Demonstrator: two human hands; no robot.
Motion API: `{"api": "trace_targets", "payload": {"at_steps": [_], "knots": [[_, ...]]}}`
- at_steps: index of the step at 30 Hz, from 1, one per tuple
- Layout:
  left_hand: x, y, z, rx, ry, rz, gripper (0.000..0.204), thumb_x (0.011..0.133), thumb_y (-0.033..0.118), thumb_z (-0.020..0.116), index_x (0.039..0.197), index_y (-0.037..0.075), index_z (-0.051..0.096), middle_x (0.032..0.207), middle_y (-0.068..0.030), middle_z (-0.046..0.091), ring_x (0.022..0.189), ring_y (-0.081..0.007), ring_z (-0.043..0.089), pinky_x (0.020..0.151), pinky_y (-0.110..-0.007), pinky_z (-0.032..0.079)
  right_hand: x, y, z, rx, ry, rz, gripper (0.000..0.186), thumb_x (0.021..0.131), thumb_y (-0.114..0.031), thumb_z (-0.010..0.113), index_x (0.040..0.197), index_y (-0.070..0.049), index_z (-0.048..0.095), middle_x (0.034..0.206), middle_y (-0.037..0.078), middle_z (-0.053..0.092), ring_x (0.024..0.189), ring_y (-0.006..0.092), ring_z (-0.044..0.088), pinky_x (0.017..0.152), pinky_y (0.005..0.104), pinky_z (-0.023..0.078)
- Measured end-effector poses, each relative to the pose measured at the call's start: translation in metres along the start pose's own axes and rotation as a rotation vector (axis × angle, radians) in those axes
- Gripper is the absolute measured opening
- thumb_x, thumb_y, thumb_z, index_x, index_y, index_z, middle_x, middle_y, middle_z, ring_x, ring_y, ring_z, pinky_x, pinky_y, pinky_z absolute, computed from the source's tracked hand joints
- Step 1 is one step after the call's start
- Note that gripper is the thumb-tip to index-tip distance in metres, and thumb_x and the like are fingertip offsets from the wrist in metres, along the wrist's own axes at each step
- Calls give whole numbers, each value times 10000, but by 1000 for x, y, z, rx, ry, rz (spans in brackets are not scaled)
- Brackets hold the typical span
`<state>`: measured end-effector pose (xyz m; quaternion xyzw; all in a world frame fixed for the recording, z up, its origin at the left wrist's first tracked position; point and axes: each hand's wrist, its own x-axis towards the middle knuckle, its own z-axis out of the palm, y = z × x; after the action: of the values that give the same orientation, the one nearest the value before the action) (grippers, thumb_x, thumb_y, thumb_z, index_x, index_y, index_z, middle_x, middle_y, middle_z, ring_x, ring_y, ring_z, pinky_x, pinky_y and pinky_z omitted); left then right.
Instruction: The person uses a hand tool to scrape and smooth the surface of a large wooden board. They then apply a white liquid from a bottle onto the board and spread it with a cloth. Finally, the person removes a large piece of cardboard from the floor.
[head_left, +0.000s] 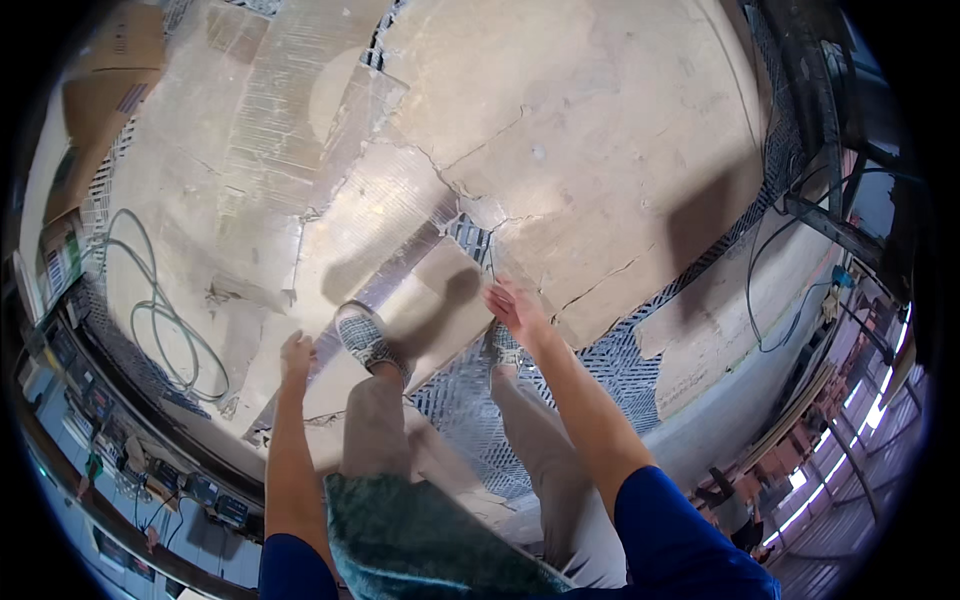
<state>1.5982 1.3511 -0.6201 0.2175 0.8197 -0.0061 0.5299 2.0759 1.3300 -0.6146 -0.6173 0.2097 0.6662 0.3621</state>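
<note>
My left hand [298, 353] hangs above the cardboard-covered floor, left of my left shoe [363, 337]. Its fingers are loosely bent, and I see nothing in them. My right hand [516, 306] is stretched forward over my right shoe [505, 347], its fingers extended and holding nothing visible. Worn, torn cardboard sheets [600, 140] lie flat around my feet. Dark patterned matting [470, 420] shows through the gaps between them. A dark green fuzzy cloth [430, 545] covers my front at the waist.
A loose grey cable [158, 305] lies coiled on the floor at left. Behind it are a brown cardboard box [110, 110] and a dark rail [120, 510]. At right stands a dark metal frame [835, 225] with hanging cables. Another person [738, 510] is at lower right.
</note>
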Motion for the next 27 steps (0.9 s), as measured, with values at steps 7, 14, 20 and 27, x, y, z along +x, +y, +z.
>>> {"api": "trace_targets", "payload": {"at_steps": [7, 14, 20, 27], "knots": [[106, -31, -14, -494, 404, -181, 640, 888, 422, 754, 1310, 4, 514, 823, -29, 475, 740, -176, 543, 769, -390, 565, 125, 6, 65, 735, 143, -52, 265, 998, -222, 597, 1104, 20, 574, 1099, 179, 669, 1085, 281, 649, 975, 400, 556], [148, -21, -27, -727, 306, 1, 352, 870, 388, 774, 995, 77, 669, 796, 5, 570, 602, -91, 483, 509, -221, 412, 123, -2, 63, 442, 21, -40, 243, 992, -215, 584, 1042, 22, 612, 1020, 144, 687, 947, 254, 676, 894, 355, 573], [135, 30, -24, -855, -80, -141, 99, 925, 189, 667, 987, 111, 665, 797, 2, 611, 526, -106, 442, 406, -221, 318, 72, -7, 5, -65, -71, -4, 268, 1014, -283, 574, 1146, -54, 619, 958, 64, 694, 927, 161, 664, 802, 308, 544], [47, 115, 103, -331, -372, 367, 260, 931, 121, 637, 1167, 16, 666, 1069, -123, 683, 975, -225, 645, 853, -355, 500, 47, -28, 72, -234, -340, -186, 515, 1015, -436, 564, 1376, -70, 538, 1278, 132, 630, 1188, 214, 599, 1044, 369, 457]]}}
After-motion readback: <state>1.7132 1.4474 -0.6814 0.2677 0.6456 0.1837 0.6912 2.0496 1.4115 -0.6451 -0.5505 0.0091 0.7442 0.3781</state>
